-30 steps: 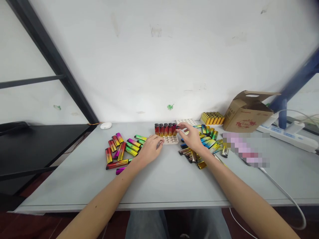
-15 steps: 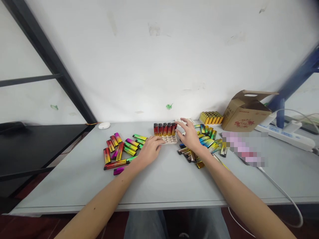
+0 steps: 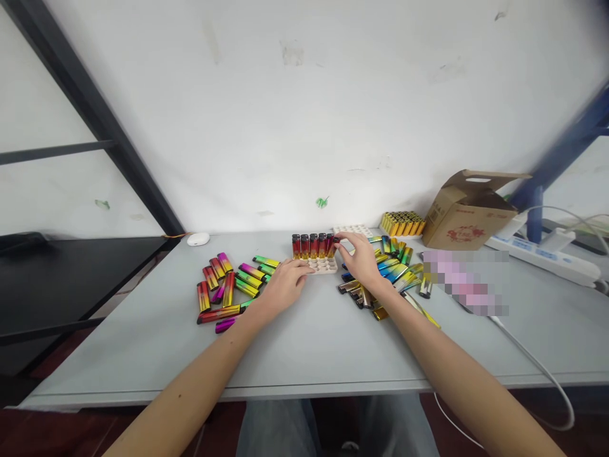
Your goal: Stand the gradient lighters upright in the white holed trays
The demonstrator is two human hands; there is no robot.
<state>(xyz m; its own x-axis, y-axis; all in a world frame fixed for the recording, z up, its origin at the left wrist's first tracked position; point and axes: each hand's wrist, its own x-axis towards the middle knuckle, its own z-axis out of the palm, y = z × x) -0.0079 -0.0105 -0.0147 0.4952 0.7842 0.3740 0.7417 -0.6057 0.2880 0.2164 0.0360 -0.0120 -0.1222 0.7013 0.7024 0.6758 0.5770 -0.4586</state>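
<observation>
A pale tray (image 3: 325, 268) with rows of holes stands mid-table, and red-gold lighters (image 3: 314, 247) with black tops fill its back rows upright. Over its near-left corner bend the fingers of my left hand (image 3: 286, 282), holding the tray. My right hand (image 3: 359, 259) pinches a lighter (image 3: 332, 244) at the right end of the row between thumb and fingers; part of it is hidden. To the left lie loose lighters (image 3: 228, 291) in red, purple, green and gold. Below and beside my right hand is another loose pile (image 3: 394, 271) in blue, gold, green and silver.
A second pale tray (image 3: 352, 230) sits behind my right hand. Yellow lighters (image 3: 403, 223) stand packed together beside an open cardboard box (image 3: 469, 219). Farther right are a white power strip (image 3: 547, 257) and a blurred-out pink object with a cable (image 3: 533, 355). A white case (image 3: 198, 239) lies back left.
My right hand has lowered slightly, and its spread thumb and fingers have closed on the lighter at the row's right end. My left hand stays at the tray.
</observation>
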